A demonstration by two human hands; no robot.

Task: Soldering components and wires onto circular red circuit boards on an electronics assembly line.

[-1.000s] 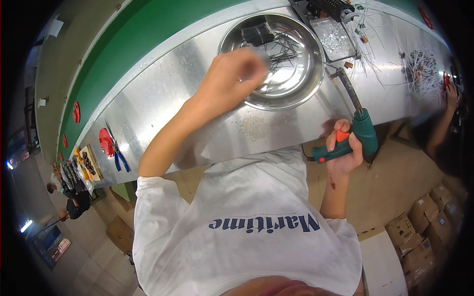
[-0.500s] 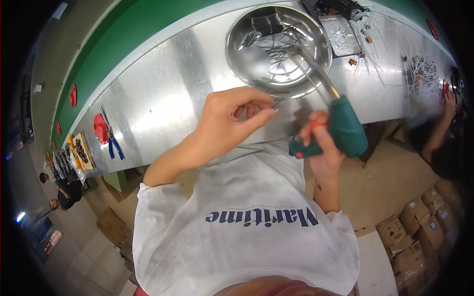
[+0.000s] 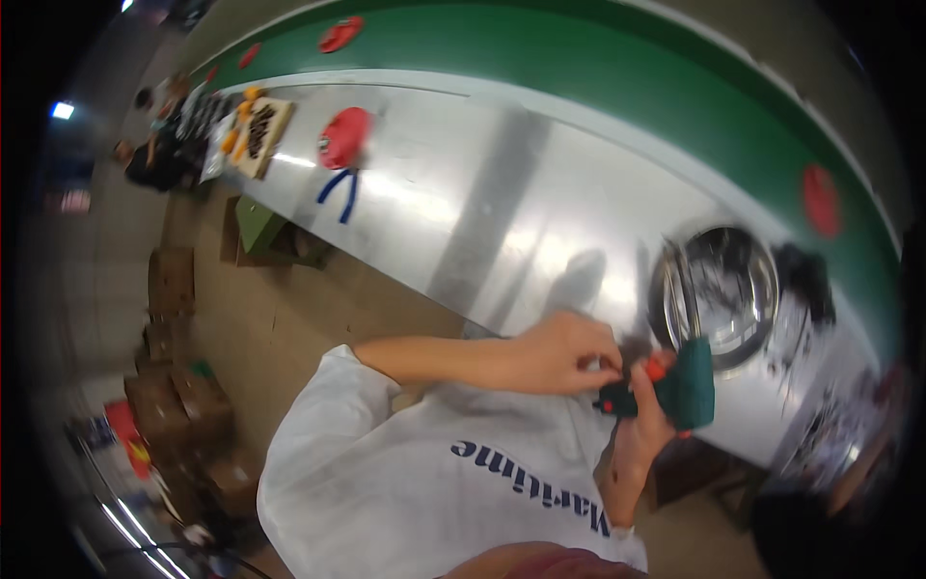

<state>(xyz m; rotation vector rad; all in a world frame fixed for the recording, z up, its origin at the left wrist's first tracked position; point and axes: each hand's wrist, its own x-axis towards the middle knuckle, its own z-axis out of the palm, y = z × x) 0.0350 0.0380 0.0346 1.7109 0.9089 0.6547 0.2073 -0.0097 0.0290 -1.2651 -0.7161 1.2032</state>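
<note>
My right hand (image 3: 648, 425) grips a green pistol-grip tool (image 3: 691, 386) with an orange part at its front and a long metal tube pointing away from me. That tube reaches across the near left side of a shiny metal bowl (image 3: 750, 333), which holds dark thin pieces, blurred now. Close to the tool's lower handle, my left hand (image 3: 567, 353) has thumb and fingers pinched together. Whatever sits in that pinch is too small and blurred to make out.
The metal workbench (image 3: 415, 203) runs along a green wall panel (image 3: 540, 72). On it lie a red round piece (image 3: 344, 137), blue-handled pliers (image 3: 338, 196) and a wooden tray (image 3: 275, 121) of dark items. Another person's arm (image 3: 860, 473) is at the right. Cardboard boxes (image 3: 188, 405) stand at the lower left.
The view has swung left, so the bowl now appears farther right. My left hand has come nearer the tool's handle; the thin dark piece seen earlier at its fingertips no longer shows.
</note>
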